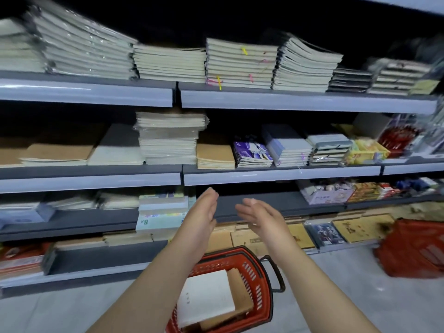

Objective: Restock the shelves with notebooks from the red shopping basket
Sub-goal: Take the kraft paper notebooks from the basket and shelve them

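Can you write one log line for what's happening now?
left hand: open, empty | right hand: open, empty | red basket: notebooks inside, on floor

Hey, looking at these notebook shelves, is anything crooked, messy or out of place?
Yes. On the top shelf, the left stack slopes down to the right instead of lying flat, and the fourth stack fans out unevenly. On the middle shelf, the tall wrapped stack has its upper layers jutting sideways. Nothing looks spilled.
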The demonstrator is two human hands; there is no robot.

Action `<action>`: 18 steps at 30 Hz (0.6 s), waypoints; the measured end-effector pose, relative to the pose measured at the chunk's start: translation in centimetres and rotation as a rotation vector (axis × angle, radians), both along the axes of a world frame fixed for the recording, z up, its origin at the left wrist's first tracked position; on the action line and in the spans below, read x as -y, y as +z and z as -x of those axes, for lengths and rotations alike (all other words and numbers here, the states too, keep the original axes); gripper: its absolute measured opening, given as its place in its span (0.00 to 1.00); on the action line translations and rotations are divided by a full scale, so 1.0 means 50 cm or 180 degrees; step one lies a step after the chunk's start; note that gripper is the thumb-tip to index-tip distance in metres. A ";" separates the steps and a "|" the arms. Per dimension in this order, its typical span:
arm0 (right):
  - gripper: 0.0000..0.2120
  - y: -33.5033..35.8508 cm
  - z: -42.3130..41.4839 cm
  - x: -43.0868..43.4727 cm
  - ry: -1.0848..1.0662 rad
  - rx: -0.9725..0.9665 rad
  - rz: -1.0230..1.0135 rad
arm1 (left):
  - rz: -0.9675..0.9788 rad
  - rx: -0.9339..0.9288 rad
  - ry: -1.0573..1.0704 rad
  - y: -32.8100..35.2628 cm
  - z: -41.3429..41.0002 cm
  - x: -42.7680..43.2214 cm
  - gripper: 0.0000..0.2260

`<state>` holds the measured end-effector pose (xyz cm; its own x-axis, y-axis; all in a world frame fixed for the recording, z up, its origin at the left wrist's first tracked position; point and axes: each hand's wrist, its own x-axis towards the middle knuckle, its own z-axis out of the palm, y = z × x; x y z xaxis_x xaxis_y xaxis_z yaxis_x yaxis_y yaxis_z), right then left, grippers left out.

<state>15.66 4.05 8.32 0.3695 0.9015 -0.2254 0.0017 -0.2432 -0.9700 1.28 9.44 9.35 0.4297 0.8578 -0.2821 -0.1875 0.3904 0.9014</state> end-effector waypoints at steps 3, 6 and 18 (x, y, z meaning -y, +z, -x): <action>0.09 0.027 0.016 -0.010 0.0032 0.0003 -0.0154 | -0.0064 0.0078 -0.0048 0.019 0.001 -0.006 0.25; 0.09 0.050 0.032 -0.014 0.0080 0.0033 -0.0263 | -0.0104 0.0094 -0.0111 0.031 0.009 -0.011 0.25; 0.12 0.097 0.020 -0.026 0.0052 -0.0026 -0.0436 | -0.0192 0.0184 -0.0165 0.061 0.016 -0.027 0.26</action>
